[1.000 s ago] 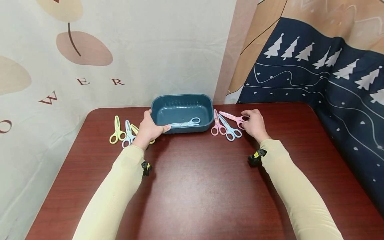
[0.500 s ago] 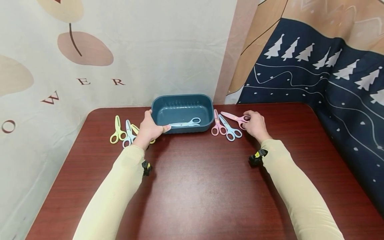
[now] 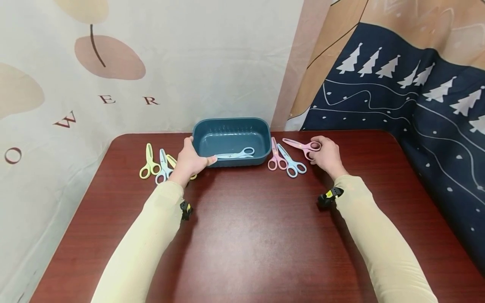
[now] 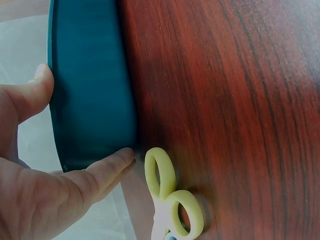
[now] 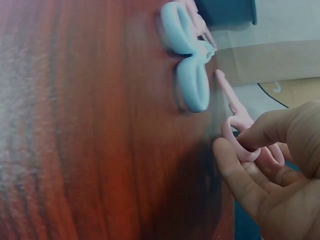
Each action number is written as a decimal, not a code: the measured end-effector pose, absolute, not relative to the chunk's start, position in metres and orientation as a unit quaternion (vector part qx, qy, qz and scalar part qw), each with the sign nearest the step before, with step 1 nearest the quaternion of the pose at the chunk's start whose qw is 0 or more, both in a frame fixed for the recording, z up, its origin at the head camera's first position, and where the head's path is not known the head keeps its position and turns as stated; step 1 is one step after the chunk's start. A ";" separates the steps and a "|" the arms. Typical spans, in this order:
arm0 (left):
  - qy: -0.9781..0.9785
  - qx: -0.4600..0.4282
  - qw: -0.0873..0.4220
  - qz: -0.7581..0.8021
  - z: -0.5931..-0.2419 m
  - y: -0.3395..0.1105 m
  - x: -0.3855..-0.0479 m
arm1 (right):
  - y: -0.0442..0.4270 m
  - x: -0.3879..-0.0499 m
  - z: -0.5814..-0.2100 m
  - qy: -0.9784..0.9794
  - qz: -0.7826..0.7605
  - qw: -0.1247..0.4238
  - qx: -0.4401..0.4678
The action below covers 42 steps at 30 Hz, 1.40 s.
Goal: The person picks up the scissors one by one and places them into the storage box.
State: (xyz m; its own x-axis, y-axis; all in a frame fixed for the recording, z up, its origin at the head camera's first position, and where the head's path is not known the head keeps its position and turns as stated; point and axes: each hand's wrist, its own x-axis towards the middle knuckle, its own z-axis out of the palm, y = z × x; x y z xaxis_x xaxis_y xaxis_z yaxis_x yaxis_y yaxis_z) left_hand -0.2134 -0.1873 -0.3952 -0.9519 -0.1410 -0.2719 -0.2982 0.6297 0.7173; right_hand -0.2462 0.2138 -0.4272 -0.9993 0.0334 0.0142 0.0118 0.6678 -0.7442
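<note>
Left: yellow scissors (image 3: pixel 149 163), blades far; blue scissors (image 3: pixel 163 164) just beside; second yellow scissors (image 4: pixel 165 201), in head view partly hidden by left hand (image 3: pixel 190 162). Left hand gripping teal bin (image 3: pixel 232 126) at near left corner, thumb on near rim. Inside bin, near side: second blue scissors (image 3: pixel 235 155). Right of bin: pink scissors (image 3: pixel 276 156), third blue scissors (image 3: pixel 291 162). Farther right: right hand (image 3: pixel 329 155) pinching handles of second pink scissors (image 3: pixel 301 146), blades pointing left; whether tips touch wood-grain table (image 3: pixel 246 235), hard to tell.
</note>
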 end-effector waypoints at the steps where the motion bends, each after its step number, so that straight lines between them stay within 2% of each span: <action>1: 0.898 -0.122 0.095 0.412 -0.395 -0.187 -0.214 | 0.215 -0.246 -0.426 -0.909 0.417 0.011 -0.013; 42: 0.902 -0.117 0.094 0.405 -0.397 -0.188 -0.215 | 0.217 -0.244 -0.371 -0.820 0.570 -0.049 0.001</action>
State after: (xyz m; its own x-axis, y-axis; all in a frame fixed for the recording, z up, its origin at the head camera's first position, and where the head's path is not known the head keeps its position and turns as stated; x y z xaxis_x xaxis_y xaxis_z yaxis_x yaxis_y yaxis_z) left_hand -0.2154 -0.1884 -0.3973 -0.9548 -0.1349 -0.2648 -0.2875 0.6449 0.7082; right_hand -0.2438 0.2165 -0.3708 -0.9953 -0.0568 -0.0785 0.0539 0.3491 -0.9355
